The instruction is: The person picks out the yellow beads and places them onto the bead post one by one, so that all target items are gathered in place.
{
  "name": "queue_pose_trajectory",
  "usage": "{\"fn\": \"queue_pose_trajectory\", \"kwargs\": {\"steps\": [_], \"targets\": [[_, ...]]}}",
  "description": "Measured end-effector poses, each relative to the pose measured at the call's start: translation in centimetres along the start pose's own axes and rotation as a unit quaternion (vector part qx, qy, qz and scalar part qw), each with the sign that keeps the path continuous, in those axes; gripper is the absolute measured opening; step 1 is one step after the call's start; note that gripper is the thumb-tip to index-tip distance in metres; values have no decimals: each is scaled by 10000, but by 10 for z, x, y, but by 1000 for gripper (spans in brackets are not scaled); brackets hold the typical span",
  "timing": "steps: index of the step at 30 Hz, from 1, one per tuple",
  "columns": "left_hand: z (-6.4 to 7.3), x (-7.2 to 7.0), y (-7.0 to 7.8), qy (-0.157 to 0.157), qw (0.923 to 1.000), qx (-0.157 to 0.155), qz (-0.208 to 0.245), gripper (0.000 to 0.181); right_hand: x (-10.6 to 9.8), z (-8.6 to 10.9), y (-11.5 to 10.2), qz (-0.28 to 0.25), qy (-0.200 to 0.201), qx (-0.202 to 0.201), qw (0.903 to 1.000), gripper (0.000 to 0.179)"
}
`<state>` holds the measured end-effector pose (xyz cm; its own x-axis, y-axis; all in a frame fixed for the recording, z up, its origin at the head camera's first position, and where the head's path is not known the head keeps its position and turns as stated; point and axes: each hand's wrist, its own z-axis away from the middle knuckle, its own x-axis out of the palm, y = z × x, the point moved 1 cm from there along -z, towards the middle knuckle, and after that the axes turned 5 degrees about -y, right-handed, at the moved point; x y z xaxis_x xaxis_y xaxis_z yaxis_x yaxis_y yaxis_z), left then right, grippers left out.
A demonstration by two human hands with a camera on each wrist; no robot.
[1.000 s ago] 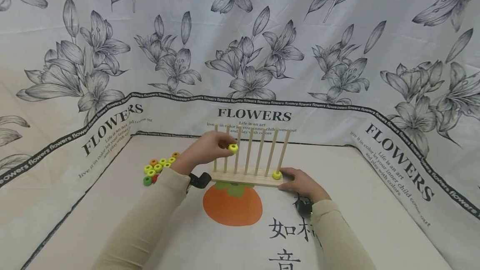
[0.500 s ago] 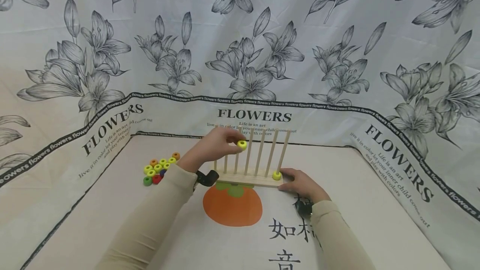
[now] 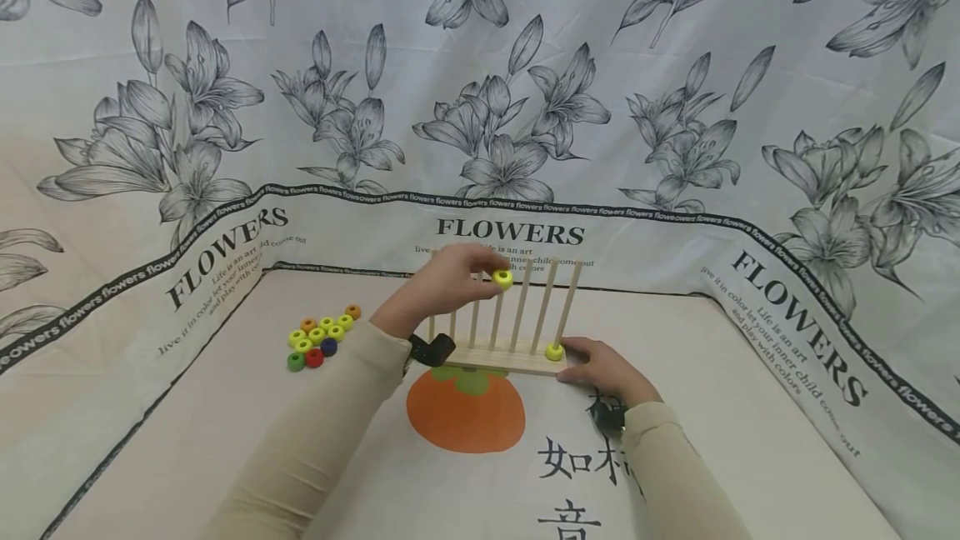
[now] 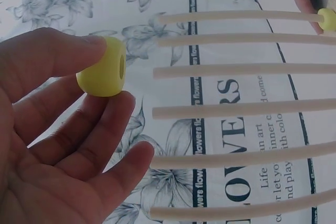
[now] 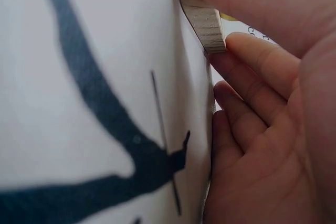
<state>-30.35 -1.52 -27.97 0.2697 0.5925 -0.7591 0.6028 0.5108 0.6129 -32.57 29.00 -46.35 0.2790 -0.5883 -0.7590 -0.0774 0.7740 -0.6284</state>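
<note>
My left hand (image 3: 448,280) pinches a yellow bead (image 3: 502,280) between thumb and fingers, high among the tops of the pegs. In the left wrist view the bead (image 4: 100,74) has its hole facing the upright pegs (image 4: 236,70), a short gap away from them. The wooden peg rack (image 3: 502,362) stands in the middle of the table. At its right end, my right hand (image 3: 606,369) grips the base between thumb and index finger. Another yellow bead (image 3: 554,352) sits at the foot of the rightmost peg. The left hand hides parts of the left pegs.
Left of the rack lies a group of loose beads: several yellow ones (image 3: 318,333), orange ones (image 3: 352,311), a green bead (image 3: 296,362), a red bead (image 3: 314,357) and a dark blue bead (image 3: 328,347). A flower-printed curtain (image 3: 480,148) surrounds the table.
My left hand has moved right and slightly up with the yellow bead, passing along the pegs. The blue and red beads have come into fuller view. My right hand stays on the base.
</note>
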Motion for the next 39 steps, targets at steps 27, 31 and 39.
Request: {"fn": "queue_pose_trajectory", "kwargs": {"steps": [27, 31, 39], "targets": [[-42, 3, 25, 230, 9997, 46, -88, 36, 0, 1, -2, 6, -54, 106, 9999, 76], [-48, 5, 25, 276, 9996, -44, -16, 38, 1, 1, -3, 16, -48, 157, 9999, 76], [-59, 9, 30, 393, 9987, -141, 285, 37, 0, 1, -2, -26, -18, 158, 9999, 76]]}}
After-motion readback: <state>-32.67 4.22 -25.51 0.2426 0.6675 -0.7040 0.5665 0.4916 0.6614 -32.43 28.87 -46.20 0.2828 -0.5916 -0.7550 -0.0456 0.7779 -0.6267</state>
